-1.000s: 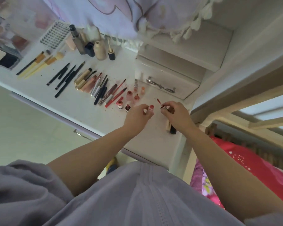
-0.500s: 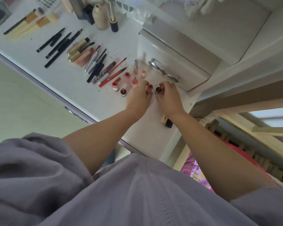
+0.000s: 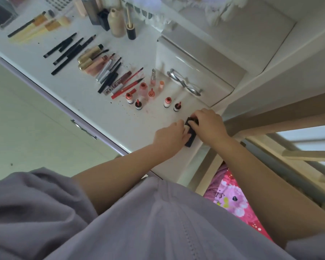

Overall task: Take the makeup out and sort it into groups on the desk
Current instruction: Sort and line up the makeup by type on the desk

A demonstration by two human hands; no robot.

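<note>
Gripping with both hands, left hand (image 3: 172,135) and right hand (image 3: 207,126), fingers curling around a small dark rectangular makeup case (image 3: 191,132) lying at the near right of the white worktop (image 3: 94,102). Probably handling light, stiff, smooth; best holding by long edges.

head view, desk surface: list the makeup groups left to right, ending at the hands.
makeup brushes → black pencils → gold mascara tubes → red lip liners → small lip tint bottles → left hand → black case → right hand
</note>
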